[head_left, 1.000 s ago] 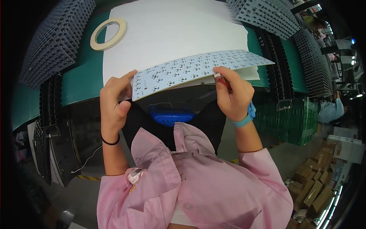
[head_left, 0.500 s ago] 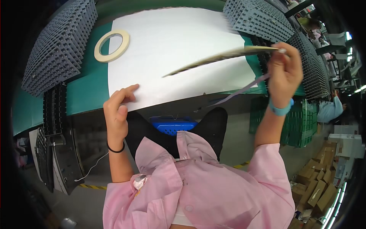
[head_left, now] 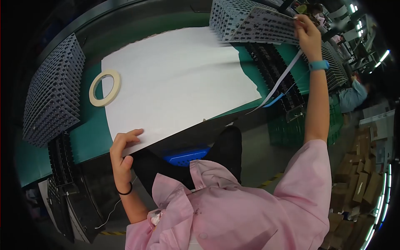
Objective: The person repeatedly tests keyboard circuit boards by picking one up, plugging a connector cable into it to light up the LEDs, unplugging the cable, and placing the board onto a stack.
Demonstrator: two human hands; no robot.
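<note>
My right hand (head_left: 307, 35) is at the upper right, its fingers closed on the edge of a board (head_left: 266, 27) dotted with small parts. That board stands tilted against the front of the right stack of similar boards (head_left: 223, 21). A pale strap and a blue cord hang below this hand from the wrist side. My left hand (head_left: 125, 152) rests at the near left edge of the white paper (head_left: 175, 79), with its fingers apart and nothing in it. A roll of cream tape (head_left: 116, 88) lies on the paper's left edge, partly over the green mat.
Another stack of boards (head_left: 54, 89) stands at the left in a black slotted rack (head_left: 61, 162). A second black rack (head_left: 271, 68) is at the right. Below the table are a blue basket (head_left: 186, 157) and a green crate (head_left: 287, 129). Cardboard boxes (head_left: 358, 179) lie at the lower right.
My right hand has carried the board up and right, away from over the paper to the right stack. My left hand has let go of the board. The view has turned and shifted.
</note>
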